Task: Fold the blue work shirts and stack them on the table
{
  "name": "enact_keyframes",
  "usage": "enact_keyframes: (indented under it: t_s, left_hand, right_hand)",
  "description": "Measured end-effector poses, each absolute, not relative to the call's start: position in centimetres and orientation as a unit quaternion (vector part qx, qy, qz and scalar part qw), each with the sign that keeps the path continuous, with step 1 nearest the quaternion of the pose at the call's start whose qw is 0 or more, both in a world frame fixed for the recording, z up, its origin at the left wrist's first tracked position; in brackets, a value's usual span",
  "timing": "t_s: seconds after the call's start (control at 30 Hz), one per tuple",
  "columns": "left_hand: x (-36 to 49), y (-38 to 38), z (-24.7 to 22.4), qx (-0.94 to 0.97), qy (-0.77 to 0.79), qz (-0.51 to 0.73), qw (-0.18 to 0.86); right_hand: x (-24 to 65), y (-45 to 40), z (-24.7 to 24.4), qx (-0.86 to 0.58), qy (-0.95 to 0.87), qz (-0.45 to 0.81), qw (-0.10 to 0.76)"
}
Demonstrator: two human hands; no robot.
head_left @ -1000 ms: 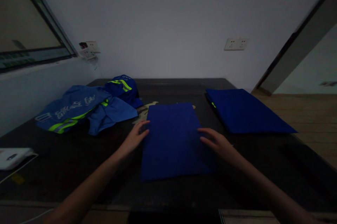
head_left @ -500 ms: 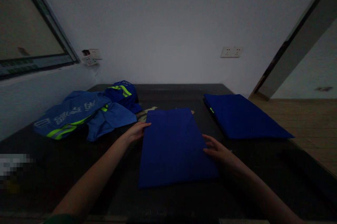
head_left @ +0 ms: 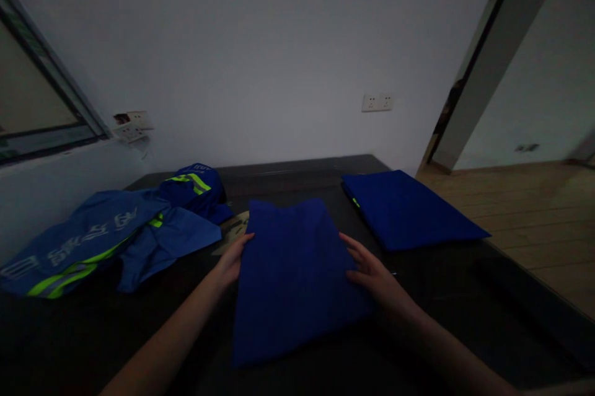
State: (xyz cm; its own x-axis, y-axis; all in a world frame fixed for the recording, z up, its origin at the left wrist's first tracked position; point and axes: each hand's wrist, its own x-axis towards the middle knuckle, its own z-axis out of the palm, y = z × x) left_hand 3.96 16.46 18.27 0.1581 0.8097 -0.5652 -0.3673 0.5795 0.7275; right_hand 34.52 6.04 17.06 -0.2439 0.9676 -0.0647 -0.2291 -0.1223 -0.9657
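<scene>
A flat, folded piece of plain blue cloth [head_left: 292, 278], which looks like a garment, lies between my two hands. My left hand [head_left: 235, 259] grips its left edge, thumb on top and the other fingers hidden underneath. On the opposite edge my right hand [head_left: 369, 269] holds the cloth, fingers curled against its side. The far edge of the cloth dips in the middle, and its near edge hangs unevenly above the dark table [head_left: 279, 182]. Behind its left corner a piece of camouflage-patterned material [head_left: 235, 228] shows in part.
Another folded blue garment [head_left: 409, 210] lies to the right. Crumpled blue clothes with yellow-green reflective stripes [head_left: 93, 247] and a darker blue bundle [head_left: 193, 191] are heaped at left. A long black object [head_left: 534, 309] lies along the right edge. A wall with sockets [head_left: 377, 102] stands behind.
The view has turned to the right, so the surroundings sit further left. Between my hands the folded cloth has come closer and its far edge has begun to sag.
</scene>
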Motion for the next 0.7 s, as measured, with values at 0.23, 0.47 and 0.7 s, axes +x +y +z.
enact_keyframes:
  t_s: [0.23,0.47,0.7]
  left_hand:
    - [13.6,20.6,21.4,0.323,0.451,0.431,0.712]
    - [28.4,24.5,21.2,0.311,0.339,0.469,0.754]
    - [39.2,28.6,20.0,0.33,0.318,0.451,0.766]
  right_hand:
    - [43.8,8.1,21.6,-0.514,-0.545,0.488,0.448]
    - [57.6,10.1,22.7,-0.608,-0.532,0.381,0.449]
    - [67.3,12.6,21.4,-0.614,-0.522,0.362,0.469]
